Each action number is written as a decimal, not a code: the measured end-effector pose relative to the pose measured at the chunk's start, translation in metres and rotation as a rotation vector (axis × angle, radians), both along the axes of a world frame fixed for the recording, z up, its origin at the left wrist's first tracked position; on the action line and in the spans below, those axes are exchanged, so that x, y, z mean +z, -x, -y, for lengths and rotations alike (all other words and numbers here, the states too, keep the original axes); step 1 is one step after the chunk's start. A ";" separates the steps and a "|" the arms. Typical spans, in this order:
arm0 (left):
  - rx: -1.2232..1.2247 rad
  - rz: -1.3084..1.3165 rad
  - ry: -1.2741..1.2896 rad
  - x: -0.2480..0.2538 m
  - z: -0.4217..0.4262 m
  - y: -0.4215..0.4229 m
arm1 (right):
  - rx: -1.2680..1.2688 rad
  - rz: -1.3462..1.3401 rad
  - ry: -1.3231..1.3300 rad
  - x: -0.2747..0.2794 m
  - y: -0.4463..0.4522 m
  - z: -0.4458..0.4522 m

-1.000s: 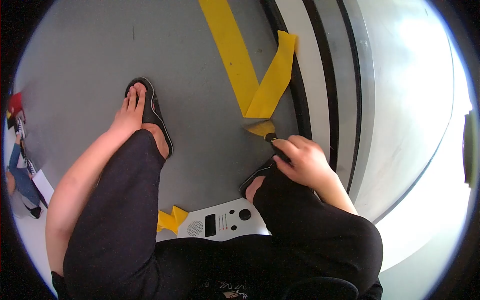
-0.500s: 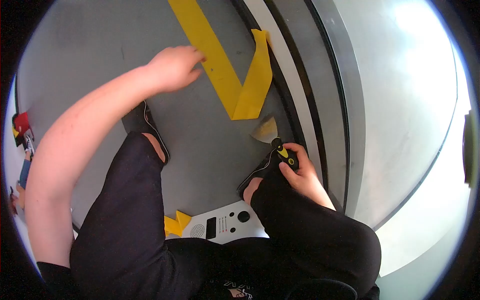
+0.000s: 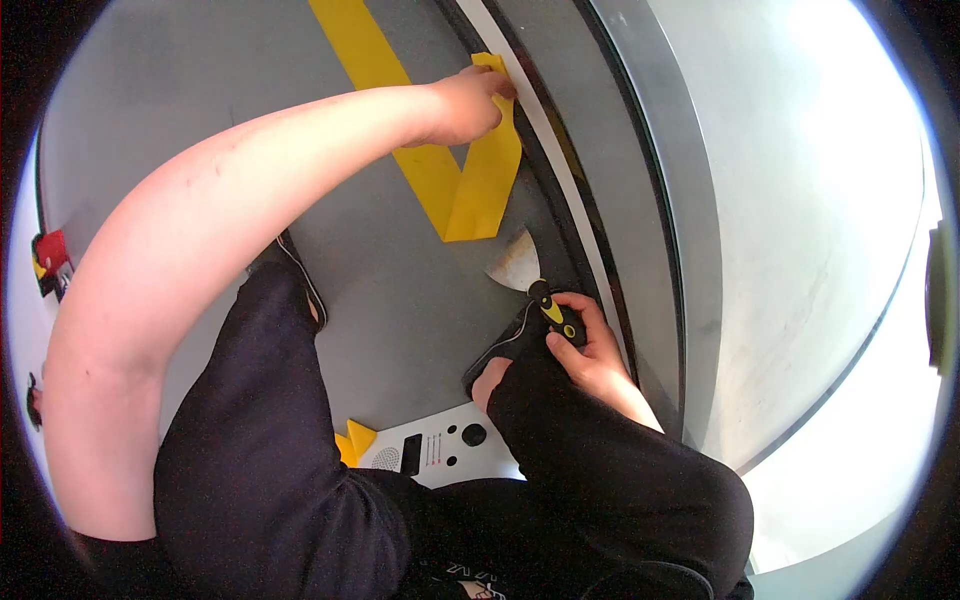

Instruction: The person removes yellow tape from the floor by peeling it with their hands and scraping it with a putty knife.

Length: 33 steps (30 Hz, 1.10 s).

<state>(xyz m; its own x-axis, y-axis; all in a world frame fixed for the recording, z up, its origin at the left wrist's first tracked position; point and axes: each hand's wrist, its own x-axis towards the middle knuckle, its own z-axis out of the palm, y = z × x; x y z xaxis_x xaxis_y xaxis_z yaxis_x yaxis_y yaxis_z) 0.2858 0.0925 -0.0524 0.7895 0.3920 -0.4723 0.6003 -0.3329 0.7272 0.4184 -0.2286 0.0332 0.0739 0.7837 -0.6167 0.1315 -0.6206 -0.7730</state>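
Note:
My right hand (image 3: 592, 345) is wrapped round the black-and-yellow handle of a putty knife (image 3: 516, 262). Its wide metal blade points up and left, above the grey floor. Yellow floor tape (image 3: 480, 195) runs down from the top and folds back in a V, its free end lying towards the black edge strip. My left hand (image 3: 468, 106) reaches across to that free end, fingers closed at its edge. The hand covers part of the tape, so the exact grip is partly hidden.
A white panel with a speaker grille and knobs (image 3: 450, 445) lies between my legs, beside a crumpled yellow piece (image 3: 355, 441). My shoes (image 3: 500, 355) rest on the floor (image 3: 400, 330). A curved metal wall and track (image 3: 640, 200) run along the right. A red item (image 3: 50, 248) shows far left.
My left hand has moved right, from beside the long tape strip to the folded free end, and closed there. The right hand keeps hold of the putty knife; the view has shifted slightly.

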 end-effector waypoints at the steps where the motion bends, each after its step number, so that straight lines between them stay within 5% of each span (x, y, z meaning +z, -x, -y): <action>1: 0.143 -0.044 0.031 0.000 0.002 -0.001 | 0.000 0.000 0.000 0.000 -0.001 0.000; 4: 0.287 -0.047 0.025 -0.002 -0.001 0.008 | -0.041 -0.002 0.035 -0.009 -0.002 0.010; 6: 0.286 -0.008 -0.004 -0.005 -0.007 0.019 | -0.299 -0.174 0.226 -0.029 -0.003 0.027; 12: 0.086 -0.211 -0.296 0.018 -0.016 0.017 | -0.276 -0.073 0.134 -0.045 -0.004 0.045; 14: 0.163 -0.015 0.135 0.022 -0.020 0.013 | -0.296 -0.091 0.137 -0.043 -0.003 0.044; 21: 0.336 0.070 0.245 -0.022 -0.025 0.008 | -0.261 -0.050 0.073 -0.052 -0.004 0.051; 27: 0.218 0.010 -0.034 0.022 -0.013 0.035 | -0.339 -0.059 0.136 -0.052 -0.001 0.048; 29: 0.003 0.208 -0.447 0.020 -0.003 0.037 | -0.355 -0.085 0.199 -0.050 -0.002 0.046; 33: 0.210 -0.032 0.009 0.040 0.001 0.005 | -0.353 -0.050 0.150 -0.043 -0.003 0.045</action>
